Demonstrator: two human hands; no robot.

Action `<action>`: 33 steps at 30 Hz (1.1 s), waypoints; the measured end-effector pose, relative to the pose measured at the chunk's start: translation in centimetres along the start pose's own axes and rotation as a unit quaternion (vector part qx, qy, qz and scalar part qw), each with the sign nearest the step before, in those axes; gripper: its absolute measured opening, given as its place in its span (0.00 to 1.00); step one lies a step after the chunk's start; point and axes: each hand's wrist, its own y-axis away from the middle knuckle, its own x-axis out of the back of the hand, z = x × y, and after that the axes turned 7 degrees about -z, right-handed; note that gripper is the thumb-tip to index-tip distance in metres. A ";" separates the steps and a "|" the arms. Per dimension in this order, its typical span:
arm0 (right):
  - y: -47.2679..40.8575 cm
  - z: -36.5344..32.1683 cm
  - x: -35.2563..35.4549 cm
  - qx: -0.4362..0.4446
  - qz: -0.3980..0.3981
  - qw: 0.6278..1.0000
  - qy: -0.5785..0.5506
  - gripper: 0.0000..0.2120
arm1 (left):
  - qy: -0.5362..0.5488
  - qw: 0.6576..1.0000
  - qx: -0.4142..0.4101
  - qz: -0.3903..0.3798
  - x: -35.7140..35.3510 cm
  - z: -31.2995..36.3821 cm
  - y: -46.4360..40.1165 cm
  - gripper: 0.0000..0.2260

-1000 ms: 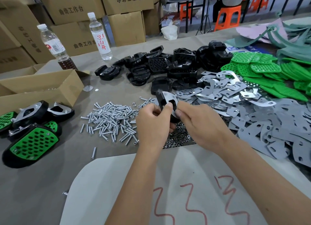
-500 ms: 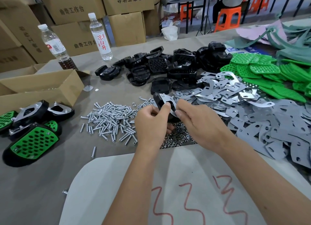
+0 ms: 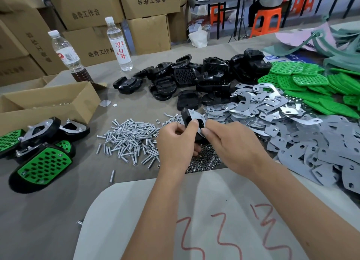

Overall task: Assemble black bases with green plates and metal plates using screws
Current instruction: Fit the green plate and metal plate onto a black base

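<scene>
Above the nut heap (image 3: pixel 204 160), both hands held 1 black base (image 3: pixel 186 117) tilted up toward the head camera, likely so the holes could be seen. The left hand (image 3: pixel 175 143) curled round its near edge, thumb pressing the metal plate (image 3: pixel 196 117) flat; the right hand (image 3: pixel 233 145) pinched the plate's lower corner, probably to line it up. Whether a green plate sat underneath, I could not tell. Screws (image 3: pixel 128 137) lay just left of the hands and loose plates (image 3: pixel 259 108) just right (each within easy reach). Finished pieces (image 3: pixel 42 162) were parked well apart at far left, beside a box (image 3: pixel 58 104), seemingly to keep done work out of the supply.
</scene>
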 end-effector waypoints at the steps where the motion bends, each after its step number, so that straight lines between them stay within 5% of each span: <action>1: 0.0 0.1 0.1 -0.001 0.008 1.000 -0.006 0.13 | 0.002 1.000 -0.004 -0.002 -0.1 0.1 0.1 0.15; 9: 0.1 -0.4 0.1 -0.028 0.050 0.998 -0.020 0.19 | 0.011 1.000 -0.018 -0.005 -0.5 0.2 0.2 0.15; 15: 0.0 -0.5 0.0 0.004 0.010 1.000 0.009 0.08 | 0.003 1.000 -0.022 0.005 -0.2 -0.1 0.0 0.16; 21: 0.0 0.1 -0.5 -0.047 0.016 0.997 0.057 0.15 | 0.007 1.000 0.006 -0.008 -0.6 -0.5 -0.3 0.15; 33: -0.1 -0.5 -0.8 -0.047 0.022 0.991 0.121 0.11 | -0.086 0.996 -0.011 0.036 -1.0 -0.3 0.0 0.18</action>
